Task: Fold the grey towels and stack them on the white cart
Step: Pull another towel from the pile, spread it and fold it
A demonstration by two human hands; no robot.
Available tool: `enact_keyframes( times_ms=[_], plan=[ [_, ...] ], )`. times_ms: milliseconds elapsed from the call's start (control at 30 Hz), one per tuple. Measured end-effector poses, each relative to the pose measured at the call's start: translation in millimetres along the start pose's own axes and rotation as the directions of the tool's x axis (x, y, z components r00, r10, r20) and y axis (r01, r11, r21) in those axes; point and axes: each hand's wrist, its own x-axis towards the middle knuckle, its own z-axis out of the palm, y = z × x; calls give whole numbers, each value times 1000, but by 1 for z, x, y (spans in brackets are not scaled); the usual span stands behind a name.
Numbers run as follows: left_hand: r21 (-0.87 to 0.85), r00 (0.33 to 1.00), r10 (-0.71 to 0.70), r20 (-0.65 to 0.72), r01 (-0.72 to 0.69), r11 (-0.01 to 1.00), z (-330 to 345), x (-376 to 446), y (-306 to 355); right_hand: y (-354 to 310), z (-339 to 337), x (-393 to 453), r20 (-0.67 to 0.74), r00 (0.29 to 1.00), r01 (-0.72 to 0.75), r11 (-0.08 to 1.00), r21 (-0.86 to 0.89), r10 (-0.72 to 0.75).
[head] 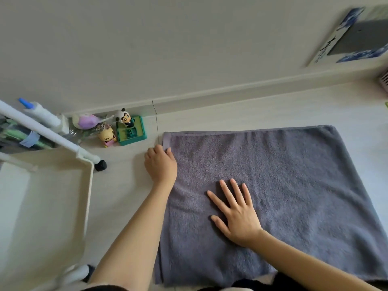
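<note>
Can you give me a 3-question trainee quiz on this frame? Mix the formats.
1. True or false: the right hand lies flat with spread fingers on the towel.
2. The left hand is: A) resting on the cart; B) gripping the towel's far left corner; C) holding the panda toy.
3. Fill in: the towel lies spread on the ____.

Key: 1 true; 2 B; 3 floor
</note>
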Motion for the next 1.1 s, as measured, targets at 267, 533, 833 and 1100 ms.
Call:
enact_keyframes(
  times_ms=[267, 533, 833, 1100],
  plan=[
    [-15, 997, 49, -52, -50, 999, 11, 14, -6, 11, -2, 14, 15, 977, -215, 977, -9, 215],
    [-117, 814, 540, -212, -570, 813, -2, -41, 4, 6, -14, 39, -223, 968, -102, 991, 83, 119],
    [221, 827, 479, 293, -547, 808, 17, -26, -18, 96, -16, 65, -61, 943, -328, 945, 4, 327],
    [161, 723, 565, 398, -661, 733, 35, -22, 48, 86, -17, 83, -31, 988, -152, 988, 1, 152]
  ],
)
